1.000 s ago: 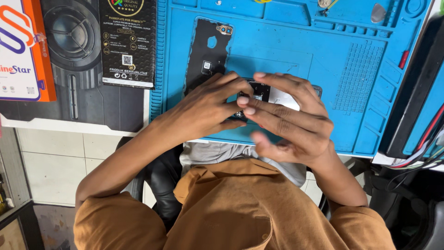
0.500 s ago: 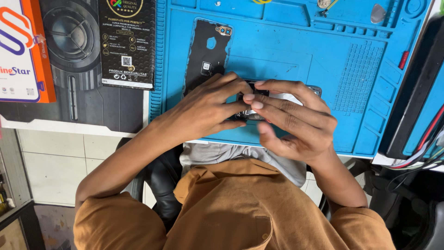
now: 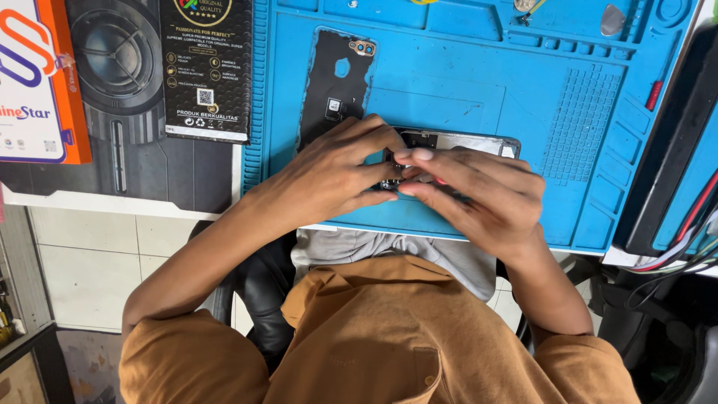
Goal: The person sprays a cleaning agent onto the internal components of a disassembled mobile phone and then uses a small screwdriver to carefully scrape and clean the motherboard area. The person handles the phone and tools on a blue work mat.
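Flanking the phone [image 3: 456,142] — back cover [image 3: 329,86], mat [image 3: 464,67]

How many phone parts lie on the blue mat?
2: a black back cover left of the middle, and an opened phone under both hands. Smaller parts may be hidden beneath the fingers.

Opened phone [image 3: 479,142] flat on mat

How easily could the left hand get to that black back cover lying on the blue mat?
Probably yes: the black back cover lies bare on the blue mat just beyond the left hand, with nothing between, though that hand is busy on the opened phone.
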